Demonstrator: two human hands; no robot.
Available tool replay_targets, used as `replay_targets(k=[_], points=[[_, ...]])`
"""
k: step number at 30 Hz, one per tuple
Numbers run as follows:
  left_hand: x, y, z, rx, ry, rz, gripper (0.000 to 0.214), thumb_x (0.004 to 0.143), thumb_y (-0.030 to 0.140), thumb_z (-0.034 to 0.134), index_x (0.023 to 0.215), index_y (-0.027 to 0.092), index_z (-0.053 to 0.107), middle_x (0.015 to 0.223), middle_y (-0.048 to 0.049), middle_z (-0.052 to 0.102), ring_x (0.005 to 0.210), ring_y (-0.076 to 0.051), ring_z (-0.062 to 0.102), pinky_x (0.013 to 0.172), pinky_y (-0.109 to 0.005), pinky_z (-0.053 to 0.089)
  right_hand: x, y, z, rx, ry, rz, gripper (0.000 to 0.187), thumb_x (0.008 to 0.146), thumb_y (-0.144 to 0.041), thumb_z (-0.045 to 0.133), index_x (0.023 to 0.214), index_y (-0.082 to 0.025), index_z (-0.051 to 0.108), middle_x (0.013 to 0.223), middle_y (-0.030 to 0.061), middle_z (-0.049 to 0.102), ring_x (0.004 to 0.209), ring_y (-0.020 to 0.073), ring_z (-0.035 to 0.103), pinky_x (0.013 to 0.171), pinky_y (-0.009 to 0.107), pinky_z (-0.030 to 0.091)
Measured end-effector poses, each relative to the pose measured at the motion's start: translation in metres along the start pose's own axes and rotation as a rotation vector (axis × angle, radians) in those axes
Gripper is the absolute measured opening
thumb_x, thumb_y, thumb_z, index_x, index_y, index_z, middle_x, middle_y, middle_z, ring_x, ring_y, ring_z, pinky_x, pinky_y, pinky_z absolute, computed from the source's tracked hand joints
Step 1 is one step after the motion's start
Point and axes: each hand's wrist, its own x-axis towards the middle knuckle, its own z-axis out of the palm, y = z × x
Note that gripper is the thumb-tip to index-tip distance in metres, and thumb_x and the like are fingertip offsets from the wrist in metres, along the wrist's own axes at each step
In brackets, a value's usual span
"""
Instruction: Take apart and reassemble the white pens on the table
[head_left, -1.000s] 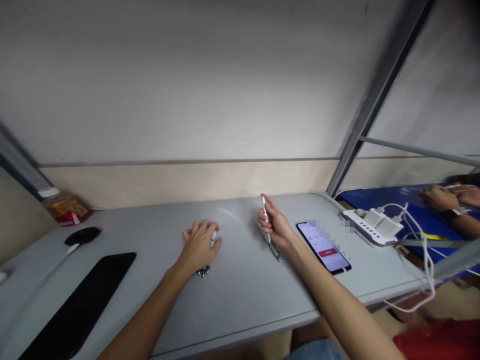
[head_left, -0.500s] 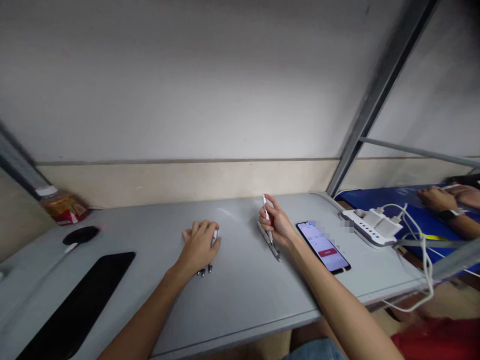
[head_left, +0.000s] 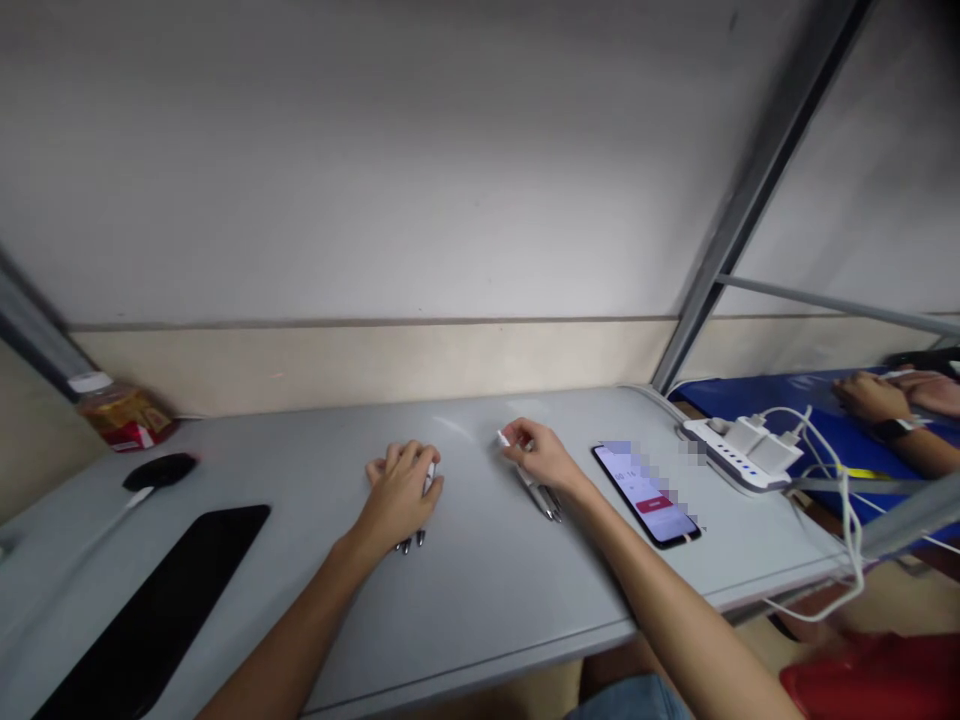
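Note:
My left hand rests on the grey table with its fingers curled over several white pens. Their metal tips stick out under the palm, and the rest is mostly hidden. Farther right, my right hand has thumb and fingers pinched together at a white pen, whose end shows beyond the fingertips. Just below that hand, other white pens lie side by side, tips toward me, partly covered by the hand.
Right of my right arm lies a lit phone; behind it is a white power strip with plugs and cables. A black mat, a black round charger and a bottle occupy the left. Another person's hand rests on a blue surface.
My right hand has lowered the pen from upright down to the pens on the table, its fingers moving a little left. My left hand has stayed in place over its pens.

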Motion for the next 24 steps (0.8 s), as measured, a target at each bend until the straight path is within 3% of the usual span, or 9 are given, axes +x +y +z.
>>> replay_targets(k=[3, 6, 14, 20, 24], points=[[0.000, 0.000, 0.000, 0.000, 0.006, 0.004, 0.017, 0.086, 0.029, 0.046, 0.100, 0.024, 0.055, 0.108, -0.0060, 0.058, 0.104, -0.026, 0.044, 0.081, -0.042, 0.029, 0.000, 0.005, 0.002, -0.356, 0.025, 0.023, 0.023, 0.070, -0.030, 0.069, 0.090, -0.021, 0.066, 0.102, 0.0056, 0.057, 0.103, 0.0243, 0.044, 0.086, 0.038, 0.031], [0.000, 0.000, 0.000, -0.002, 0.009, 0.003, 0.018, 0.086, 0.029, 0.046, 0.100, 0.024, 0.055, 0.108, -0.0061, 0.057, 0.104, -0.026, 0.044, 0.082, -0.042, 0.029, -0.001, 0.005, 0.001, -0.507, 0.003, 0.080, 0.030, 0.065, -0.031, 0.074, 0.094, -0.023, 0.067, 0.110, 0.0071, 0.053, 0.107, 0.0267, 0.040, 0.086, 0.039, 0.027], [0.000, -0.002, 0.001, 0.005, 0.001, -0.019, 0.018, 0.087, 0.031, 0.043, 0.099, 0.024, 0.056, 0.109, -0.0064, 0.057, 0.104, -0.026, 0.044, 0.081, -0.043, 0.029, 0.001, 0.004, -0.011, -0.517, -0.010, 0.175, 0.030, 0.067, -0.027, 0.072, 0.097, -0.027, 0.067, 0.111, 0.0061, 0.054, 0.109, 0.0272, 0.040, 0.086, 0.039, 0.027], [0.000, -0.002, 0.000, 0.014, -0.005, -0.031, 0.019, 0.087, 0.030, 0.044, 0.099, 0.023, 0.056, 0.108, -0.0072, 0.058, 0.102, -0.026, 0.044, 0.080, -0.042, 0.028, 0.000, 0.002, -0.016, -0.468, 0.133, 0.148, 0.027, 0.075, -0.032, 0.067, 0.101, -0.026, 0.065, 0.112, 0.0062, 0.055, 0.110, 0.0259, 0.042, 0.088, 0.039, 0.029], [0.000, 0.000, -0.002, 0.003, -0.019, -0.035, 0.017, 0.086, 0.029, 0.045, 0.096, 0.023, 0.057, 0.103, -0.0076, 0.061, 0.100, -0.026, 0.044, 0.078, -0.040, 0.028, 0.003, 0.007, -0.019, -0.470, 0.160, 0.142, 0.022, 0.078, -0.029, 0.062, 0.099, -0.023, 0.067, 0.108, 0.0077, 0.057, 0.108, 0.0242, 0.045, 0.088, 0.035, 0.033]])
